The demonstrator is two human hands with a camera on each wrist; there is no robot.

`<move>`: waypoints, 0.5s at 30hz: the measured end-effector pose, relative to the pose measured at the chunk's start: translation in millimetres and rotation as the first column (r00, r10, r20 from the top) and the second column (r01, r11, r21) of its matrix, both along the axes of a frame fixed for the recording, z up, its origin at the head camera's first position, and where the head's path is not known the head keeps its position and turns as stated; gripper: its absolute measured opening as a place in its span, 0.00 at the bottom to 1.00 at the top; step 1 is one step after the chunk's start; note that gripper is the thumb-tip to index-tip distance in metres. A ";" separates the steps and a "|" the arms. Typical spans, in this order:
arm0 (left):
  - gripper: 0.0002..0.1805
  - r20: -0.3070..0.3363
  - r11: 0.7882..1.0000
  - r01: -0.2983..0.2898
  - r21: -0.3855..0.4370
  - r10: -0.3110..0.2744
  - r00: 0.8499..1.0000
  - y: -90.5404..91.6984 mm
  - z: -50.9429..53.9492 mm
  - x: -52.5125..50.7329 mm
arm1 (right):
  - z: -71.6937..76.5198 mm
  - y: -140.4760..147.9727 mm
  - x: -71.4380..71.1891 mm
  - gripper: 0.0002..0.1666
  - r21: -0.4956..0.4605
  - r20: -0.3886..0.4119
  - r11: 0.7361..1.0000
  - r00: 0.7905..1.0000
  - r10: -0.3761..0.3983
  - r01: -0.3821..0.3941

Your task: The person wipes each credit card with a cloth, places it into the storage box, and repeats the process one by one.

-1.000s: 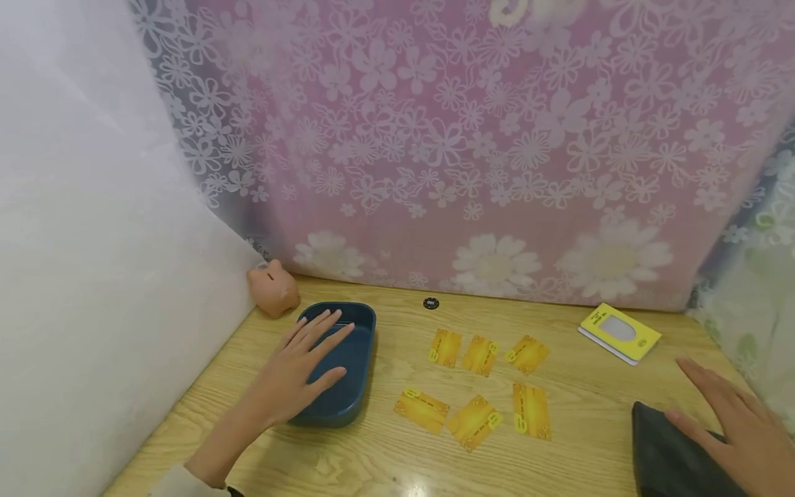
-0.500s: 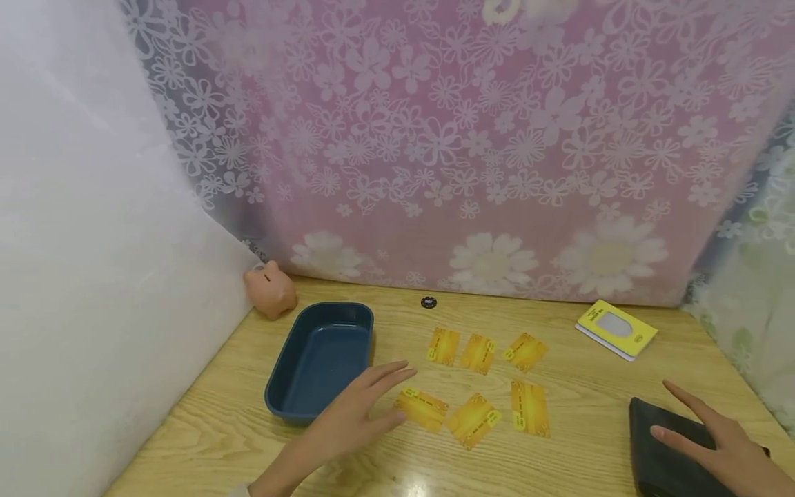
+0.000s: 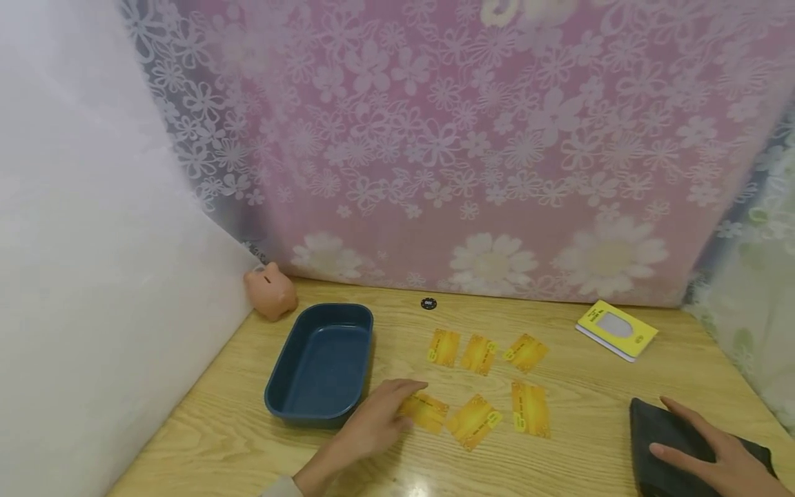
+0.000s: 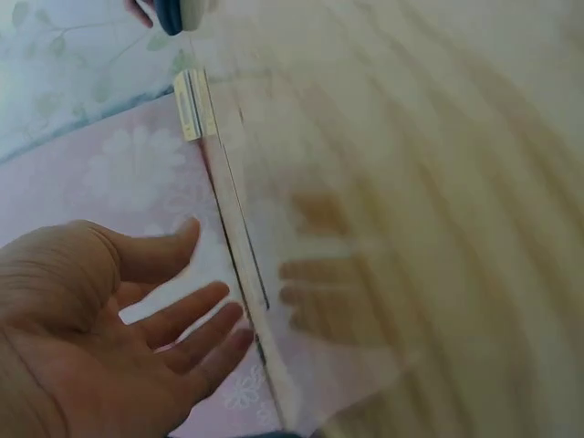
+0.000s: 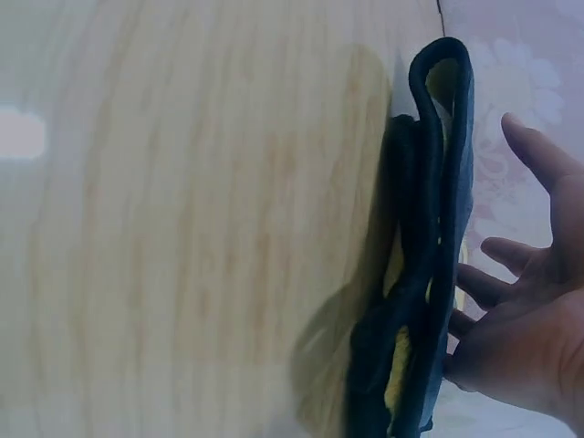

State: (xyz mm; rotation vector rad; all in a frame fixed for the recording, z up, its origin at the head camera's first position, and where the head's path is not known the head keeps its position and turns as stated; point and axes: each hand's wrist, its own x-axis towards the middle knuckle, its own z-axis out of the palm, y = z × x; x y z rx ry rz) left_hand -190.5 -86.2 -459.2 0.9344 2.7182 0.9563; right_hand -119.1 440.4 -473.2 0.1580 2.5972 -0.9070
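Observation:
My left hand (image 3: 379, 417) hovers at the nearest orange card (image 3: 428, 412) on the left, covering part of it. Its fingers are loosely bent, and whether they touch the card cannot be told. In the left wrist view the same hand (image 4: 137, 319) holds nothing, with thumb and fingers apart. On the right, my right hand (image 3: 720, 452) lies over a black folded wallet-like case (image 3: 667, 438), fingers spread. The right wrist view shows the case (image 5: 438, 210) edge-on, with yellow inside its folds, and fingertips of the right hand (image 5: 529, 301) against its upper face.
Several more orange cards (image 3: 475, 422) lie in two rows. Left of them stands a dark blue tray (image 3: 270, 400), with a pink piggy bank (image 3: 271, 293) behind it. A black poker chip (image 3: 428, 303) and a yellow booklet (image 3: 617, 330) lie near the curtain (image 3: 397, 172).
My left hand has moved right from over the blue tray and come down to the near left card. My right hand has lowered onto the black case.

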 end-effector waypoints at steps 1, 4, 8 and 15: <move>0.32 -0.002 1.000 -0.010 -0.005 0.010 1.000 1.0 -0.5 -0.3 | -1.0 -0.1 -0.4 0.58 -0.007 0.002 1.000 1.000 0.001 -0.001; 0.31 -0.012 0.999 -0.028 -0.023 0.028 1.000 2.3 -1.5 -2.3 | -5.5 1.9 -1.5 0.59 -0.004 0.013 1.000 1.000 0.002 -0.002; 0.32 -0.007 0.999 -0.024 -0.024 0.024 1.000 1.9 -3.7 -7.5 | -11.2 4.8 -0.9 0.61 0.081 0.010 0.997 1.000 -0.005 0.005; 0.32 -0.041 0.999 -0.024 -0.040 0.023 0.999 2.6 -4.3 -13.5 | -13.3 5.1 1.5 0.61 0.078 -0.004 0.997 1.000 -0.018 0.019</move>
